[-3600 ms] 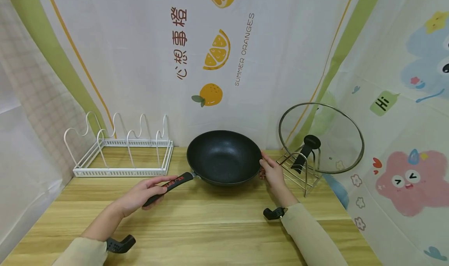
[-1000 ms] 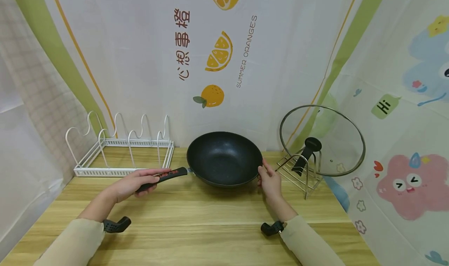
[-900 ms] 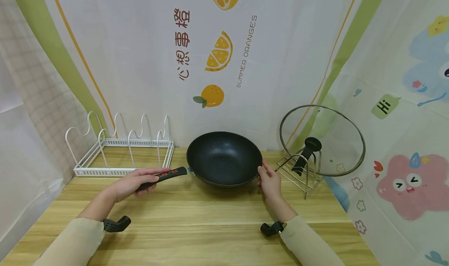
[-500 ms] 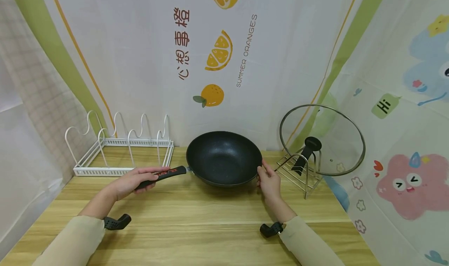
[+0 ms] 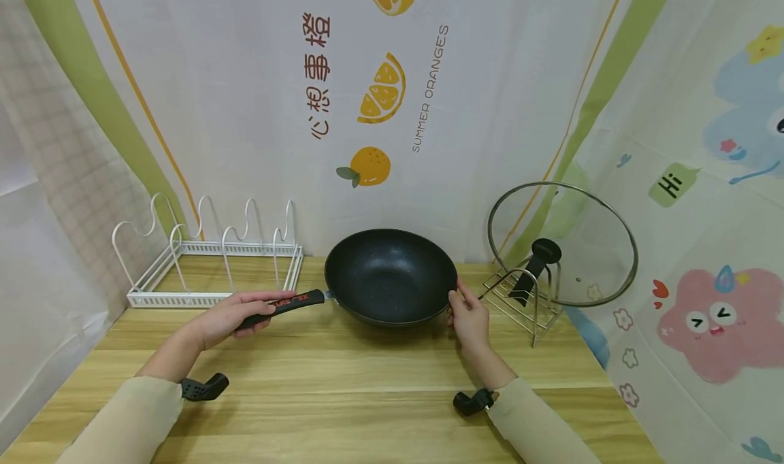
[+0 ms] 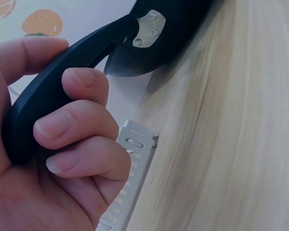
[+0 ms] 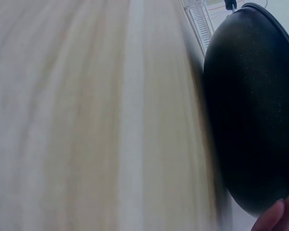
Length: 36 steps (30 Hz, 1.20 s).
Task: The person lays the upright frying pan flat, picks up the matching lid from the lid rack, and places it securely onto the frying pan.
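A black wok stands at the back middle of the wooden table, its bowl facing up and toward me. My left hand grips its long black handle, which has red lettering and points left toward me. In the left wrist view, curled fingers wrap the handle, and a riveted metal bracket joins it to the bowl. At the opposite side my right hand pinches the rim, thumb on top and fingers partly hidden below. The right wrist view shows the wok's dark outer wall close over the table.
A white wire rack with curved dividers sits at the back left, just behind my left hand. At the right, a gold wire stand holds a glass lid with a black knob. A printed curtain hangs behind the table.
Since the earliest frame, the handle has swung slightly left and up, with my left hand moving along. My right hand has shifted slightly toward me along the rim. In the last second almost nothing moves.
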Each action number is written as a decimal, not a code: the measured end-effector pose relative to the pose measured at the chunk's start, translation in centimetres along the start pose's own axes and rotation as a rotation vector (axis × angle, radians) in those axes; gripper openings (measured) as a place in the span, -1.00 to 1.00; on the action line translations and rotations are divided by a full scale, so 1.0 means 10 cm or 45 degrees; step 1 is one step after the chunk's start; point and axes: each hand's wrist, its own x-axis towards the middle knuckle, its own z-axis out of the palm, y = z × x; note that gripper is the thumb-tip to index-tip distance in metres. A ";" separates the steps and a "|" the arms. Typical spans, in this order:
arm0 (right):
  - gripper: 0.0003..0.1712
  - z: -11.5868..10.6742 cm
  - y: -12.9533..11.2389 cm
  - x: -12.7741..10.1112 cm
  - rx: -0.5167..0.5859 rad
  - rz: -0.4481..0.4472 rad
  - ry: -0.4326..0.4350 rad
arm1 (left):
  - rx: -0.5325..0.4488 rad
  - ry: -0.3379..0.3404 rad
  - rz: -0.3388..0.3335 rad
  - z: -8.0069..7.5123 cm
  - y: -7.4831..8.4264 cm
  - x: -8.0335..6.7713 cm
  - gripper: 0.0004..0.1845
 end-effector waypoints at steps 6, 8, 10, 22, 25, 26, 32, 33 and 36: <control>-0.36 -0.01 -0.02 0.03 -0.036 0.034 -0.003 | -0.002 0.003 0.002 0.00 0.01 -0.01 -0.48; -0.36 -0.02 -0.03 0.04 -0.056 0.054 -0.019 | -0.002 0.005 0.002 -0.01 0.02 -0.02 -0.48; -0.35 -0.05 -0.04 0.06 -0.067 0.078 -0.047 | -0.001 0.007 0.004 -0.01 0.02 -0.02 -0.48; -0.51 -0.26 -0.20 0.06 -0.211 0.105 -0.095 | 0.031 0.003 0.017 0.01 0.02 -0.01 -0.47; -0.51 -0.30 -0.26 0.05 -0.228 0.068 -0.112 | 0.025 -0.002 0.019 0.01 0.02 -0.01 -0.47; -0.53 -0.31 -0.29 0.05 -0.226 0.049 -0.119 | 0.022 -0.004 0.023 0.01 0.02 -0.01 -0.47; -0.62 -0.38 -0.50 -0.01 -0.212 -0.082 -0.153 | 0.014 -0.009 0.026 0.01 0.03 0.00 -0.47; -0.63 -0.40 -0.55 -0.03 -0.217 -0.094 -0.150 | 0.013 -0.009 0.025 0.01 0.03 -0.01 -0.46; -0.62 -0.47 -0.69 -0.06 -0.254 -0.134 -0.140 | 0.012 -0.010 0.024 0.01 0.03 -0.01 -0.46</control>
